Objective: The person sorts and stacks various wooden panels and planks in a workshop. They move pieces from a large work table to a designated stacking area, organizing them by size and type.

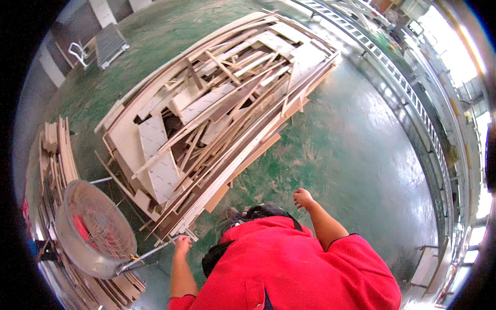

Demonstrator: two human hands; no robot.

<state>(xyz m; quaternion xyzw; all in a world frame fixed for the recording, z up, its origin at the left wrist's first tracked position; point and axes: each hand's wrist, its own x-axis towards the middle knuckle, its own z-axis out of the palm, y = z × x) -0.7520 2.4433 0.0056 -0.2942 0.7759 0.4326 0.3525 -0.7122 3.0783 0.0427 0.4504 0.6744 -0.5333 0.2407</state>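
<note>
While a person in a red cloth top (pixel 299 263) leans over a glossy green floor (pixel 351 155), the left hand (pixel 183 245) is at the end of a slim metal tube (pixel 147 255) on the stand of a large drum fan (pixel 97 232), its fingers curled, though whether they are clamped on the tube or only beside it cannot be told from this angle. The right hand (pixel 303 198) hangs over the floor, well apart from the left, with its fingers loosely bent and a little apart. Just ahead of the hands lies a long heap of scrap wood (pixel 222 111), its near end close to the left hand: thin, splintery strips, flat brown boards and smooth pale panels crossed at all angles, among them a white panel (pixel 153 137) veined like marble. The fan, a round, scuffed metal drum with a ringed wire grille and red inside, stands at the left, near more long, narrow wooden strips (pixel 66 150). Dusty, pale smears mark the floor around the heap, a flat cart (pixel 110 45) stands beyond it, and a ladder-like metal track (pixel 403 82) runs along the right
</note>
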